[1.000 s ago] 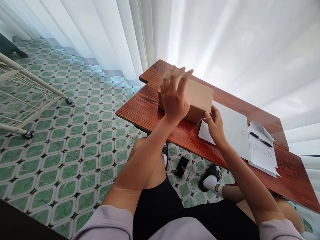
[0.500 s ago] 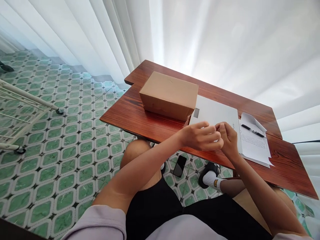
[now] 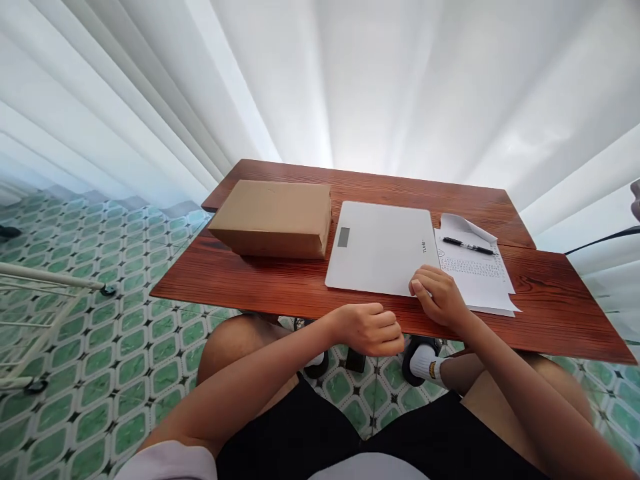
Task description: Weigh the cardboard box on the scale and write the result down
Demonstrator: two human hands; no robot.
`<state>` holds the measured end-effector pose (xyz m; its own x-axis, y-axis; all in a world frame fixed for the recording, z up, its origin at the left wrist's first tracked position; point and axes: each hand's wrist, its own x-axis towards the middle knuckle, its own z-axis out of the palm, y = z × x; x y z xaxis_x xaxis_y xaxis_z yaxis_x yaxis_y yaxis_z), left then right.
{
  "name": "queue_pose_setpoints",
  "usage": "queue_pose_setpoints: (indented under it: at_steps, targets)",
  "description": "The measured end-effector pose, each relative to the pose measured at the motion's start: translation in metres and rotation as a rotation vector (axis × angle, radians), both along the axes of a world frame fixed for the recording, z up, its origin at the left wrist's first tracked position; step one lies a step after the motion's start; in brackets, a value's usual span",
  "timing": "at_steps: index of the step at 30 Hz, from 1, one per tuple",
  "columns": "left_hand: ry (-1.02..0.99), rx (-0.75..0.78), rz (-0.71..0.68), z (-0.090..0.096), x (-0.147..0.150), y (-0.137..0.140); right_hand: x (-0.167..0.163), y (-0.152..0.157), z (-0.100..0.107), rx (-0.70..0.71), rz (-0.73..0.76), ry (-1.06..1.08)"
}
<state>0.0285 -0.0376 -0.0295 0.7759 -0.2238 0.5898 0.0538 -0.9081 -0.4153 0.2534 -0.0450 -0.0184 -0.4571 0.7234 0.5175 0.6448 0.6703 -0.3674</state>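
A closed brown cardboard box [image 3: 274, 217] sits on the left part of a reddish wooden table [image 3: 280, 287]. To its right lies a flat white scale [image 3: 382, 248] with a small grey display. My right hand [image 3: 439, 297] rests on the table at the scale's near right corner, fingers curled, touching its edge. My left hand [image 3: 371, 328] hovers at the table's front edge, loosely closed with nothing visible in it.
White printed sheets [image 3: 477, 274] lie right of the scale, with a black pen [image 3: 468, 246] on them. White curtains hang behind the table. A white metal rack [image 3: 45, 283] stands on the green tiled floor at the left. My knees are under the table.
My left hand left the box and drew back to the table's front edge. My right hand moved from the box's corner to the scale's near right corner. The view swung to face the table squarely.
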Motion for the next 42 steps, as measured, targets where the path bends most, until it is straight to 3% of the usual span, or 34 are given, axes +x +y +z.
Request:
queue_pose_setpoints:
  at_steps: [9, 17, 23, 27, 29, 33, 37, 42]
  targets:
    - [0.146, -0.001, 0.006, -0.005, 0.002, -0.004, 0.019, 0.01, -0.006, 0.27, 0.012, -0.277]
    - [0.205, 0.011, -0.038, 0.007, 0.017, -0.007, 0.019, 0.003, -0.002, 0.368, 0.047, -0.32]
    - [0.238, 0.082, -0.236, 0.024, 0.061, -0.005, 0.024, 0.007, 0.007, 0.193, 0.01, -0.355]
    - [0.225, 0.131, -0.318, 0.03, 0.115, 0.0, 0.05, 0.017, 0.023, 0.071, -0.209, -0.351]
    - [0.21, 0.124, -0.281, 0.031, 0.143, 0.001, 0.074, 0.022, 0.032, 0.049, -0.381, -0.32]
    - [0.195, 0.147, -0.077, 0.025, 0.182, 0.0, 0.133, 0.026, 0.037, -0.035, -0.674, -0.247]
    - [0.156, 0.135, 0.052, 0.011, 0.193, -0.003, 0.175, 0.022, 0.029, -0.143, -0.767, -0.255]
    - [0.152, 0.048, 0.069, -0.004, 0.191, -0.006, 0.189, 0.021, 0.016, -0.235, -0.802, -0.279]
